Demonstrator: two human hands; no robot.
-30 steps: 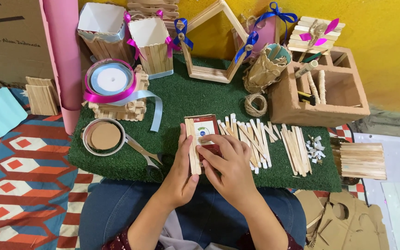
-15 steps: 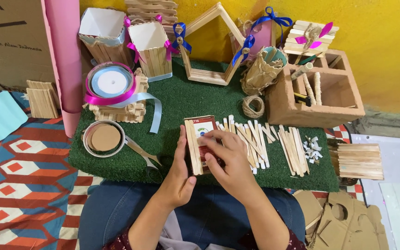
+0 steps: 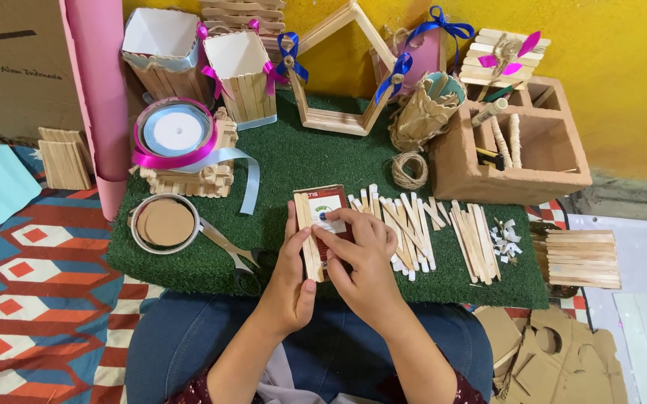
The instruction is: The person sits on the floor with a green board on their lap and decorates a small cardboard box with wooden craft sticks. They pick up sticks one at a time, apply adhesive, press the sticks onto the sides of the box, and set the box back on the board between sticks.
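Observation:
My left hand (image 3: 290, 278) grips the left edge of a small red and white card box (image 3: 325, 205) that has wooden craft sticks (image 3: 308, 238) laid along its left side. My right hand (image 3: 361, 258) rests on the box face, fingertips pressing beside the sticks. Both hands sit at the near edge of a green turf mat (image 3: 301, 164). A loose spread of craft sticks (image 3: 443, 228) lies just right of my right hand.
Scissors (image 3: 235, 254) and a round tin with a cardboard disc (image 3: 165, 222) lie left of my hands. Ribbon spools (image 3: 176, 132), stick-covered cups (image 3: 239, 71), a stick house frame (image 3: 338, 67), twine (image 3: 410, 169) and a clay organiser (image 3: 514, 142) stand behind. Stick stacks (image 3: 579, 256) lie right.
My right hand's fingers shifted slightly left across the box face toward the sticks. The left hand keeps its grip; the box stays in place.

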